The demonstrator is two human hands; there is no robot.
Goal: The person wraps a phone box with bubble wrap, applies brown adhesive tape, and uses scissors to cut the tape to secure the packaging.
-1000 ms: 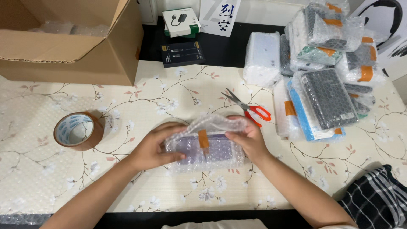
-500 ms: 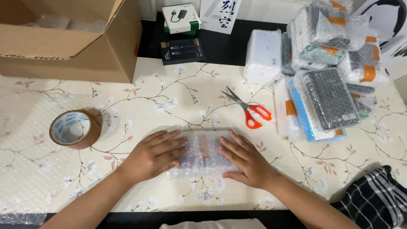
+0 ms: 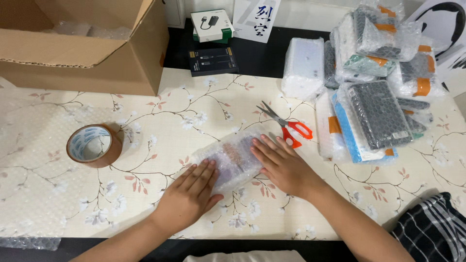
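A small parcel wrapped in bubble wrap (image 3: 232,157) lies flat on the floral table cover (image 3: 160,126). My left hand (image 3: 190,191) rests palm down on the parcel's near left end, fingers spread. My right hand (image 3: 281,165) presses flat on its right end. Neither hand grips it; both lie on top with fingers extended.
A roll of brown tape (image 3: 93,145) sits to the left. Red-handled scissors (image 3: 287,127) lie just beyond my right hand. An open cardboard box (image 3: 82,48) stands at the back left. A pile of bubble-wrapped parcels (image 3: 374,82) fills the back right. Small product boxes (image 3: 212,43) sit behind.
The parcel, held up in both hands a second ago, now lies flat on the table with both palms on it. The view has tilted slightly.
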